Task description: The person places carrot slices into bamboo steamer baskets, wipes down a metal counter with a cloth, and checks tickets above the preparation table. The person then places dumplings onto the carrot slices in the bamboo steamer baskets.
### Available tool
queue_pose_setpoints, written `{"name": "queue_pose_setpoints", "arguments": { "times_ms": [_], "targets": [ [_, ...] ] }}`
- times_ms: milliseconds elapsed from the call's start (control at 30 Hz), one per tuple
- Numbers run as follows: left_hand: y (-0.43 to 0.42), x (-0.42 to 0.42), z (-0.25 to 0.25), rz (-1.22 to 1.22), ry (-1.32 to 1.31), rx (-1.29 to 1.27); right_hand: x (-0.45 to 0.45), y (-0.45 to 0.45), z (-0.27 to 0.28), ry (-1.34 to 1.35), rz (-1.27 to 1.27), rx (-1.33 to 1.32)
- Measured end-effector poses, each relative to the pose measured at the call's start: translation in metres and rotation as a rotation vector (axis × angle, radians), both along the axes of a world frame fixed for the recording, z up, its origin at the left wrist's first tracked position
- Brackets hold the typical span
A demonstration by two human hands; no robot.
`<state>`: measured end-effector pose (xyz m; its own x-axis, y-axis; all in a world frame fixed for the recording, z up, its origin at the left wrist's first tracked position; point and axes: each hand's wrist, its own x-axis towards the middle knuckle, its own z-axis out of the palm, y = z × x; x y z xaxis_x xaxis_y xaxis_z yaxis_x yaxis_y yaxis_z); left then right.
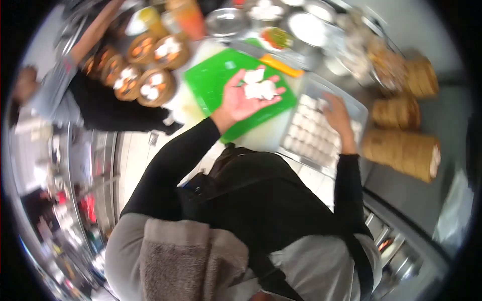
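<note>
Palm up over the green cutting board (206, 75), my left hand (236, 103) carries several white dumplings (260, 89), its fingers spread beneath them. My right hand (339, 116) reaches down into a clear plastic tray (361, 105) at its upper right part. Rows of white dumplings (311, 128) fill much of that tray. The fingertips of my right hand are bent against a white piece, partly hidden and blurred. A knife with an orange handle (282, 65) lies along the board's far edge.
Bamboo steamers (156, 88) with white and orange food stand at the left. More steamers (401, 153) are stacked at the right. Metal bowls (226, 22) and a plate of chopped vegetables (275, 38) line the back. A co-worker (75, 95) stands at the far left.
</note>
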<state>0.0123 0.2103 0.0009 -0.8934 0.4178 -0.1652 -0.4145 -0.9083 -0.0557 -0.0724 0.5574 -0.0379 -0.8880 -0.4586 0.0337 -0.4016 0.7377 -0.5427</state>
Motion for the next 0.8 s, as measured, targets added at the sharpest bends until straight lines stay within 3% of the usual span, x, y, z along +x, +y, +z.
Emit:
{"name": "queue_pose_setpoints", "arguments": {
  "times_ms": [33, 167, 233, 333, 400, 467, 500, 567, 600, 667, 733, 767, 800],
  "targets": [
    [-0.014, 0.003, -0.003, 0.015, 0.000, 0.011, -0.005, 0.015, -0.017, -0.056, 0.012, 0.141],
    [-0.102, 0.013, -0.010, 0.130, 0.049, 0.032, -0.021, 0.025, -0.057, 0.042, -0.099, 0.118],
    [-0.156, 0.011, -0.002, 0.218, 0.046, -0.067, -0.014, -0.003, -0.030, -0.123, -0.215, 0.104],
    [-0.260, 0.000, 0.026, 0.362, 0.154, -0.238, -0.017, -0.019, -0.023, 0.042, -0.057, 0.133],
    [-0.334, -0.013, 0.030, 0.497, 0.129, -0.626, -0.025, -0.014, -0.038, 0.056, -0.064, 0.144],
    [-0.394, -0.030, 0.027, 0.542, -0.040, -0.862, -0.025, -0.010, -0.044, 0.088, -0.179, 0.133],
    [-0.406, -0.036, 0.027, 0.532, -0.037, -0.859, -0.020, -0.013, -0.037, 0.086, -0.189, 0.136],
    [-0.431, -0.046, 0.024, 0.495, -0.158, -1.306, -0.011, -0.019, -0.023, -0.411, -0.588, -0.318],
    [-0.468, -0.049, -0.011, 0.545, 0.236, -1.850, -0.009, -0.017, -0.027, -0.375, -0.547, -0.413],
    [-0.480, -0.045, -0.011, 0.480, 0.222, -2.059, 0.008, -0.027, -0.021, -0.322, -0.627, -0.597],
    [-0.438, -0.056, -0.002, 0.503, 0.139, -1.933, 0.047, -0.072, 0.023, -0.109, -0.513, -0.554],
    [-0.366, -0.048, 0.035, 0.673, 0.085, -2.027, 0.057, -0.099, 0.029, -0.137, -0.535, -0.633],
    [-0.332, -0.045, 0.029, 0.557, 0.182, -1.819, 0.076, -0.135, 0.062, -0.279, -0.500, -0.574]
  ]
}}
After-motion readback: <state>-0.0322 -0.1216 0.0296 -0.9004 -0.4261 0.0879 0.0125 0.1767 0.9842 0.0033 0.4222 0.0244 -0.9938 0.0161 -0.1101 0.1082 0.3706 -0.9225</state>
